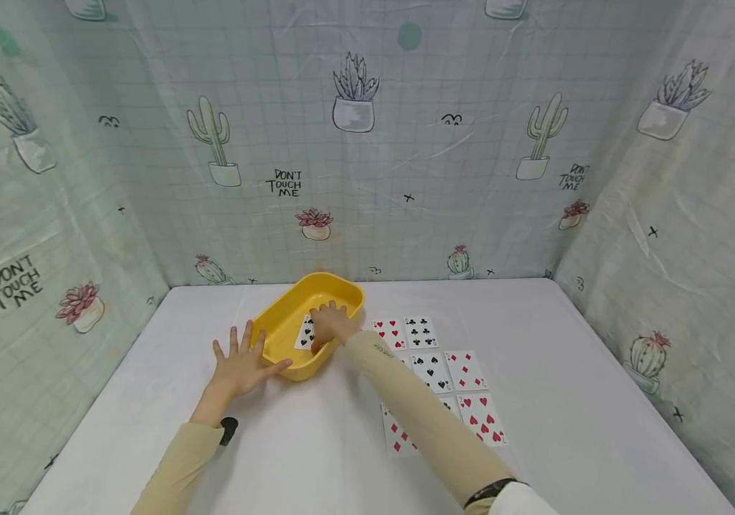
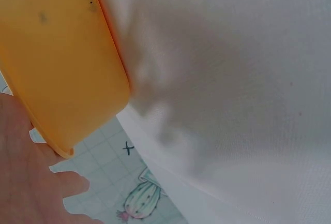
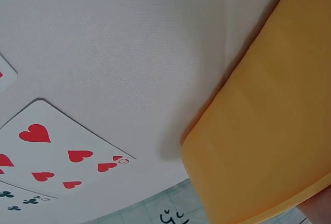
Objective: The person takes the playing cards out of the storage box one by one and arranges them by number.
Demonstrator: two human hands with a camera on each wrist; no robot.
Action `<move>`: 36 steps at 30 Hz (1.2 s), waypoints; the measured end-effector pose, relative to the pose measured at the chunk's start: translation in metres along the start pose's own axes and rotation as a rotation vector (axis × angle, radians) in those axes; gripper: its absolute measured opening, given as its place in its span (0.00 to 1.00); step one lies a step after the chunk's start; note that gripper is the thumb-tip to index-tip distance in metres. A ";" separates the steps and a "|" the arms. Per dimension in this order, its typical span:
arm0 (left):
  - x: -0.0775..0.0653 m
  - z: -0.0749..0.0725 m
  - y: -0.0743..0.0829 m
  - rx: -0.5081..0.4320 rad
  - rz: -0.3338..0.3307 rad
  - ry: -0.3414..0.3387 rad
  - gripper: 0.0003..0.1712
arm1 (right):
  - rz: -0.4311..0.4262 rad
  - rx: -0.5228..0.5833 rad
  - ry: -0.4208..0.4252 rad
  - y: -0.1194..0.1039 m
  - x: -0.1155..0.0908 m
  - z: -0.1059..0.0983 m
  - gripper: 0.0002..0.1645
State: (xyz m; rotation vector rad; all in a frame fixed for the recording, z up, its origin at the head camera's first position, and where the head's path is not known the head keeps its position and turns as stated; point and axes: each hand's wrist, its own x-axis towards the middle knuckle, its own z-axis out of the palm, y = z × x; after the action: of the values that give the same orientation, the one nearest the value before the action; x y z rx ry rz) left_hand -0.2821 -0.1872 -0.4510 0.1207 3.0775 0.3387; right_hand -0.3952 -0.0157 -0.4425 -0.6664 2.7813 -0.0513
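A yellow plastic tub (image 1: 266,320) stands toward the back of the table, slightly left of the middle. My left hand (image 1: 239,366) has its fingers spread along the tub's near left side, the thumb by the front rim; in the left wrist view its fingers (image 2: 75,183) show beside the tub's wall. Reaching over the right rim, my right hand (image 1: 335,323) is down inside the tub. A playing card (image 1: 305,333) with black pips shows in the tub beside that hand; I cannot tell whether the fingers pinch it. The right wrist view shows mostly the tub's outer wall (image 3: 264,125).
Right of the tub, several playing cards lie face up in rows, among them a hearts card (image 1: 388,333), a clubs card (image 1: 420,332) and a diamonds card (image 1: 466,370). My right sleeve (image 1: 419,408) hides some. A cactus-print cloth (image 1: 367,172) hangs behind the white table (image 1: 573,400).
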 end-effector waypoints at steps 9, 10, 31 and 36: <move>0.000 0.001 -0.002 0.008 0.004 0.008 0.59 | -0.054 -0.030 0.064 0.001 0.005 0.001 0.54; 0.000 0.001 -0.003 0.011 0.004 0.011 0.59 | -0.056 -0.032 0.070 0.001 0.004 0.000 0.54; 0.000 0.001 0.001 -0.011 0.000 0.009 0.60 | -0.239 0.053 0.172 0.028 -0.033 -0.041 0.58; 0.001 0.002 0.002 0.000 -0.005 -0.001 0.58 | -0.277 0.054 0.211 0.044 -0.051 -0.049 0.60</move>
State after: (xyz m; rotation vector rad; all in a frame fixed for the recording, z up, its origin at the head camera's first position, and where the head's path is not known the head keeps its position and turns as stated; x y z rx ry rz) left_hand -0.2832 -0.1852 -0.4523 0.1127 3.0765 0.3381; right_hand -0.3843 0.0452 -0.3862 -1.0848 2.8496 -0.2659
